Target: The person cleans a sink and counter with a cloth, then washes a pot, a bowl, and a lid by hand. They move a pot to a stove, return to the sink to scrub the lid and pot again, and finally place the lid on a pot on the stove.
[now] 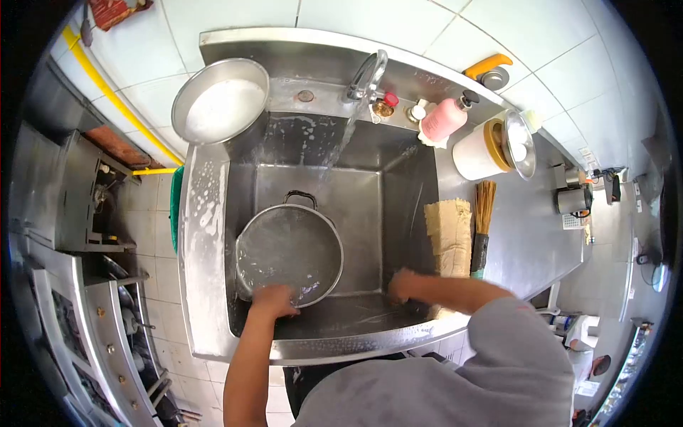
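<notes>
A round metal pot [290,245] with a dark looped handle on its far side sits in the left part of the steel sink [359,235]. Some water with a little foam shows inside it. My left hand [276,300] is closed at the pot's near rim, where its fingers blur and a near handle, if any, is hidden. Low by the sink's right wall is my right hand [404,286], apart from the pot and smeared by motion, so its fingers cannot be made out. Water runs from the faucet [368,78] into the sink behind the pot.
A large metal pot [181,107] with white contents stands on the sink's back left corner. To the right are a pink pump bottle [442,122], a white bucket [475,153], a metal bowl [525,160], folded cardboard [449,238] and a stick brush [484,210].
</notes>
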Motion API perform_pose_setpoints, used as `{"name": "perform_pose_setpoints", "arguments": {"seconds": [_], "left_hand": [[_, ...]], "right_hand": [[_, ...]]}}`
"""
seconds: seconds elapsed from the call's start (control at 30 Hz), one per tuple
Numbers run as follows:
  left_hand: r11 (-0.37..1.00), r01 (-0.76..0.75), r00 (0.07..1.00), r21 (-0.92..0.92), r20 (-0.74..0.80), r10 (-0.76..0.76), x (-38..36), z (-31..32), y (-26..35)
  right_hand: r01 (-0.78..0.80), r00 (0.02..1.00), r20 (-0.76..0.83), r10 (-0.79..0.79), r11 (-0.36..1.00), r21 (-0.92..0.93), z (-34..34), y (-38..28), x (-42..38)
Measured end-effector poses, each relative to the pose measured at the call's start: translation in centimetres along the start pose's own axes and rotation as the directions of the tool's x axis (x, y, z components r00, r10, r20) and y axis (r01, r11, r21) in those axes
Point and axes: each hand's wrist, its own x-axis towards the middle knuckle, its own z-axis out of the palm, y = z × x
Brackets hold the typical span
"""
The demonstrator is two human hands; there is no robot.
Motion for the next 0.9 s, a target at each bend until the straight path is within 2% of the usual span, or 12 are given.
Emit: {"name": "perform_pose_setpoints", "arguments": {"seconds": [0.03, 0.07, 0.1, 0.13, 0.23, 0.5, 0.67, 0.73, 0.8, 0.83, 0.87, 0.9], "left_hand": [[1.0, -0.018, 1.0, -0.004, -0.005, 0.018, 0.2, 0.5, -0.4], [0.999, -0.037, 0.999, -0.005, -0.01, 0.037, 0.4, 0.7, -0.7], [0.999, -0.043, 0.999, -0.008, -0.009, 0.043, 0.4, 0.5, -0.7], [1.0, -0.022, 1.0, -0.005, 0.006, 0.022, 0.3, 0.0, -0.6], [1.0, -0.018, 1.0, -0.003, 0.023, 0.018, 0.6, -0.1, -0.4], [0.999, -0.022, 0.999, 0.026, -0.035, 0.023, 0.2, 0.3, -0.9], [0.996, -0.084, 0.996, 0.015, -0.023, 0.084, 1.1, 1.3, -1.7], [0.998, -0.055, 0.998, 0.005, 0.006, 0.055, 0.6, 0.2, -1.3], [0.999, -0.039, 0.999, -0.021, 0.026, 0.04, 0.4, 0.0, -0.7], [0.999, -0.049, 0.999, -0.004, 0.0, 0.049, 0.4, -0.1, -0.7], [0.999, -0.051, 0.998, 0.015, -0.024, 0.051, 0.3, -0.3, -0.9], [0.999, -0.039, 0.999, 0.013, -0.029, 0.039, 0.4, -0.5, -1.0]], "right_hand": [[0.095, 0.995, 0.036, -0.094, 0.995, -0.031, 1.7, 4.1, 2.3], [0.182, 0.835, -0.481, -0.267, 0.959, -0.216, -1.3, 9.4, -2.2], [-0.196, 0.873, -0.385, 0.3, 0.938, 0.287, -11.2, 9.7, -8.6], [-0.279, 0.867, -0.466, 0.176, 0.946, -0.162, -15.3, 13.6, -9.6], [-0.677, 0.592, -0.735, 0.33, 0.699, -0.231, -19.2, 14.5, -11.9], [-0.204, 0.972, -0.137, 0.189, 0.973, -0.106, -8.2, 3.8, -7.9], [-0.697, 0.634, -0.597, 0.491, 0.698, -0.166, -19.5, 14.0, -9.9], [-0.736, 0.552, -0.786, 0.278, 0.606, -0.302, -13.9, 10.3, -9.0], [-0.564, 0.791, -0.488, 0.369, 0.748, -0.35, -8.3, 3.6, -6.0], [-0.52, 0.592, -0.694, 0.409, 0.852, 0.059, 2.6, 2.6, 1.5], [-0.309, 0.832, -0.472, 0.292, 0.95, 0.044, 4.2, -1.0, -0.5], [-0.238, 0.776, -0.482, 0.406, 0.897, 0.373, 5.4, -4.2, -0.6]]}}
